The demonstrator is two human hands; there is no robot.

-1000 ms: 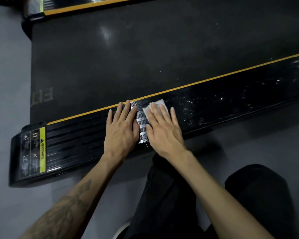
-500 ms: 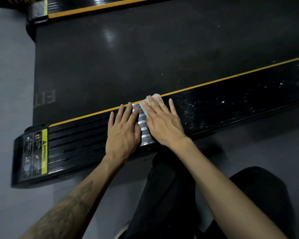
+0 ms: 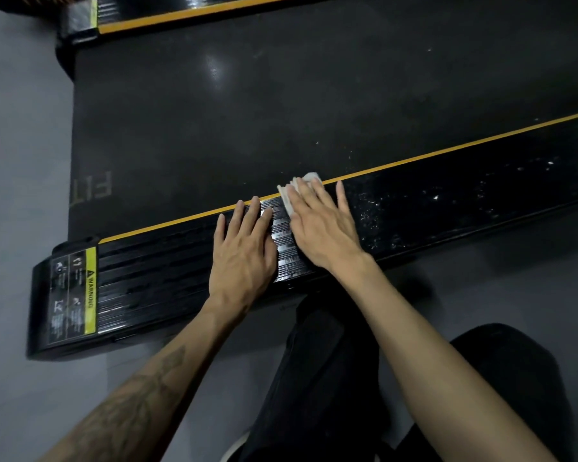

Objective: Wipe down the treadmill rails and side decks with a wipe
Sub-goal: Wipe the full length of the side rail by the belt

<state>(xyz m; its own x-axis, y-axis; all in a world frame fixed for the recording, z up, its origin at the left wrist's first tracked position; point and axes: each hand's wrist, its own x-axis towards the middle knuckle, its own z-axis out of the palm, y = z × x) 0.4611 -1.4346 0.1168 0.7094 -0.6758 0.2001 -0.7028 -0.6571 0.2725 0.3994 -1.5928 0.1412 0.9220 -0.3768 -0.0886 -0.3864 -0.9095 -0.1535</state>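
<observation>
**Wiping the near side deck, midway along**

Pressing down with straight fingers (image 3: 309, 198), the right hand (image 3: 321, 225) has the white wipe (image 3: 306, 181) pinned flat under its fingertips, right up at the deck's inner edge where the yellow stripe (image 3: 167, 224) runs. Only a crumpled corner of the wipe shows past the fingers; the rest is hidden under the palm. Fingers are spread moderately, not curled, pushing rather than gripping.

Beside it, the left hand (image 3: 242, 248) lies flat and relaxed on the ribbed side deck (image 3: 154, 278), holding nothing, a brace by the look of it. A shiny, streaked patch sits between the two hands.

Now look rightward along the deck: white specks and dust (image 3: 414, 208) all the way toward the far end. Leftward, toward the end cap with the warning label (image 3: 75, 295), the ribs look cleaner. So I'd judge this deck about part done, with the dirty stretch ahead.

Next move, I'd say: keep firm flat pressure and work the wipe rightward into those specks. The far side deck (image 3: 181, 11), beyond the belt (image 3: 281, 95), likely waits its turn.
</observation>
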